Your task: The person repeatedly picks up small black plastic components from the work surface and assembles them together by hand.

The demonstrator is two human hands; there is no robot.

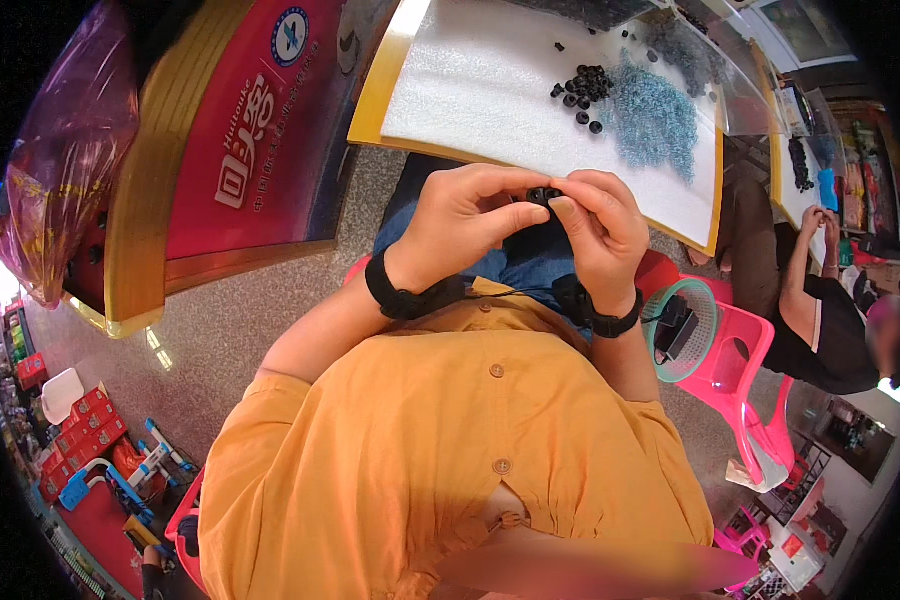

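Observation:
Over my lap, just off the near edge of the table, my left hand [467, 217] and my right hand [604, 228] meet with fingertips pinched. Between them are small black round parts [540, 196]; two seem to sit side by side, one in each pinch, touching or nearly so. Their exact kind is too small to make out. Beyond my hands, a white sheet [490, 90] covers the yellow-edged table [705, 240]. On it lie a cluster of similar black round parts [590, 85] and, to their right, a wide scatter of tiny blue pieces [655, 115].
A pink chair [745, 350] holding a teal-rimmed basket [692, 298] stands at my right. A red-fronted counter [240, 150] and a purple plastic bag [75, 160] are at left. Farther right, another person [820, 320] sits working at a second table.

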